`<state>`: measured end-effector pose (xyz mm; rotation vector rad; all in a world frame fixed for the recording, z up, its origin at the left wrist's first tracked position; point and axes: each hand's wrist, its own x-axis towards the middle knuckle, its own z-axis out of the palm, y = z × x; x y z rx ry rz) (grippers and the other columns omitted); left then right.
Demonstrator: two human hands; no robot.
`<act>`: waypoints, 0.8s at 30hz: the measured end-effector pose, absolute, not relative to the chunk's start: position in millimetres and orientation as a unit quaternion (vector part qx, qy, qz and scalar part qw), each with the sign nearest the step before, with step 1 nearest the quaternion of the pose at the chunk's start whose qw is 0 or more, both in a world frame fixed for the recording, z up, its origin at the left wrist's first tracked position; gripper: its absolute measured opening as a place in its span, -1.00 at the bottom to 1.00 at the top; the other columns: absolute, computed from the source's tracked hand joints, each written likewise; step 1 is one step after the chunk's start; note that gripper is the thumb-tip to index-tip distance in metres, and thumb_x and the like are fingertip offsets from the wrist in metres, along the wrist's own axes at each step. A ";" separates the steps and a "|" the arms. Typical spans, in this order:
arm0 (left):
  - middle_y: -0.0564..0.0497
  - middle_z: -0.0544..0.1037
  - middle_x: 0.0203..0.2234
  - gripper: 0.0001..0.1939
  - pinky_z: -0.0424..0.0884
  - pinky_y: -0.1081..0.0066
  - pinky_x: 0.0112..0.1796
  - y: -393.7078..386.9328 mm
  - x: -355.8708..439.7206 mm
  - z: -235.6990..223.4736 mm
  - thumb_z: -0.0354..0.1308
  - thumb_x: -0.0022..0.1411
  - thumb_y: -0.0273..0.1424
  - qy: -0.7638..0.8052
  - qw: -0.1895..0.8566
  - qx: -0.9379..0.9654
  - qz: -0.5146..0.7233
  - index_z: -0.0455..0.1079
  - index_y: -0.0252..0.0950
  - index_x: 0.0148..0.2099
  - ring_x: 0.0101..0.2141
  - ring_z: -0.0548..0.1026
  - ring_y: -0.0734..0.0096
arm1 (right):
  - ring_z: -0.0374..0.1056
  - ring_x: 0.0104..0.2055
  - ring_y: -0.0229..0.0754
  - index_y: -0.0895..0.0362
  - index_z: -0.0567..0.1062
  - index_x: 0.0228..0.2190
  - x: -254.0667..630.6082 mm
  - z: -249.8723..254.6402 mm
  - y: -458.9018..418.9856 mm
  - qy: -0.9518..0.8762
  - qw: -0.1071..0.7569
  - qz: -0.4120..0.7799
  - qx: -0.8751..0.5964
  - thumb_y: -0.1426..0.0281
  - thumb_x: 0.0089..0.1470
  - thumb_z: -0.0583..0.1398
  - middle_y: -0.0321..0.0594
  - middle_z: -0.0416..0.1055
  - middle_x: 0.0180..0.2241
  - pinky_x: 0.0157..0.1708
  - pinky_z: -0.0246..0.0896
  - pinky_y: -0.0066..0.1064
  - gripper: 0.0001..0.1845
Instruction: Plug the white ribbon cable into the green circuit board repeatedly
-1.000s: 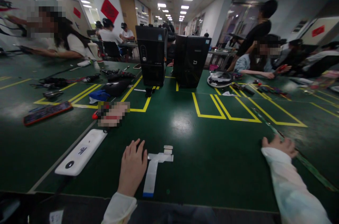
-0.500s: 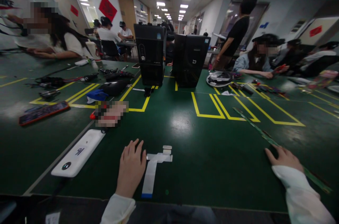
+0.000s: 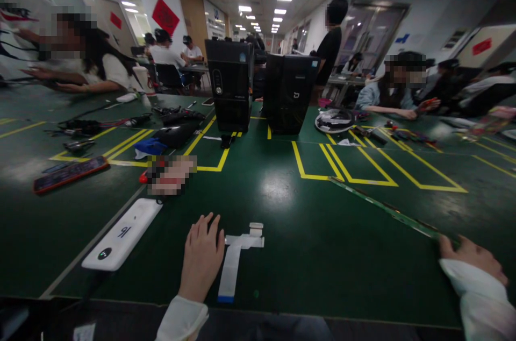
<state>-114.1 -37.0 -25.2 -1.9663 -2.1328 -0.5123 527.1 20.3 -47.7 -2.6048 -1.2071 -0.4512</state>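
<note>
My left hand (image 3: 202, 257) lies flat on the green table with its fingers stretched out. Right beside its fingertips are white flat ribbon cables (image 3: 228, 275), crossed over one another, one with a blue end. A small pale connector end (image 3: 256, 229) shows just above them. Far to the right, my right hand (image 3: 471, 259) is closed around the near end of a long, narrow green circuit board strip (image 3: 387, 211). The strip slants from that hand toward the far left, and its held end is partly hidden by the fingers.
A white power bank (image 3: 121, 236) lies left of my left hand, near an orange-edged phone-like device (image 3: 71, 174). Two black computer towers (image 3: 229, 85) stand at the back. Cables (image 3: 334, 120) and tools lie around yellow tape outlines (image 3: 320, 176). Other people sit around the room.
My right hand has shifted to the right and closed on the strip's near end. The strip's far end has swung leftward. My left hand and the ribbon cables stay put.
</note>
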 end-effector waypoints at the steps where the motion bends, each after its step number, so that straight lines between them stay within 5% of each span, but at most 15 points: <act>1: -0.22 0.38 0.11 -0.57 0.24 0.03 0.11 -36.8 -114.1 -25.3 -0.10 0.33 -0.32 -0.721 0.096 -0.664 -0.173 0.33 -0.37 0.15 0.15 0.27 0.03 | 0.28 -0.01 0.42 0.36 0.42 0.06 530.2 -47.4 22.2 -0.395 0.116 -0.126 -0.903 0.00 0.05 -0.12 0.52 0.31 -0.07 -0.31 0.13 0.13 -0.17; 5: -0.23 0.37 0.12 -0.55 0.25 0.02 0.10 -35.8 -115.1 -26.5 -0.13 0.34 -0.31 -0.723 0.086 -0.664 -0.171 0.33 -0.38 0.16 0.16 0.27 0.02 | 0.26 0.03 0.35 0.40 0.41 0.07 534.4 -44.6 32.9 -0.430 0.152 -0.053 -0.888 -0.06 -0.04 -0.01 0.54 0.27 -0.02 -0.22 0.09 0.08 -0.11; 11: -0.23 0.35 0.13 -0.53 0.24 -0.01 0.10 -35.0 -117.1 -29.6 -0.15 0.34 -0.27 -0.725 0.079 -0.664 -0.166 0.32 -0.38 0.16 0.17 0.25 0.01 | 0.41 -0.22 0.16 0.29 0.55 -0.15 529.2 -39.8 51.6 -0.573 0.178 -0.050 -0.799 -0.16 -0.06 0.03 0.45 0.39 -0.14 -0.23 0.18 -0.02 -0.19; 19: -0.23 0.37 0.11 -0.53 0.24 0.02 0.10 -36.4 -114.6 -25.9 -0.15 0.34 -0.29 -0.725 0.091 -0.662 -0.167 0.33 -0.39 0.16 0.16 0.27 0.02 | 0.42 -0.16 0.04 0.16 0.53 -0.26 489.2 -37.8 82.2 -0.675 0.144 -0.089 -0.718 0.21 0.08 0.06 0.16 0.48 -0.16 -0.14 0.27 -0.17 -0.64; 24: -0.23 0.37 0.11 -0.54 0.23 0.02 0.11 -35.7 -115.3 -28.0 -0.14 0.34 -0.29 -0.721 0.094 -0.665 -0.170 0.33 -0.39 0.16 0.16 0.26 0.02 | 0.42 -0.15 0.00 0.16 0.57 -0.26 434.0 -45.0 102.9 -0.703 0.173 -0.127 -0.678 0.30 0.10 0.01 0.02 0.50 -0.16 -0.11 0.31 -0.15 -0.62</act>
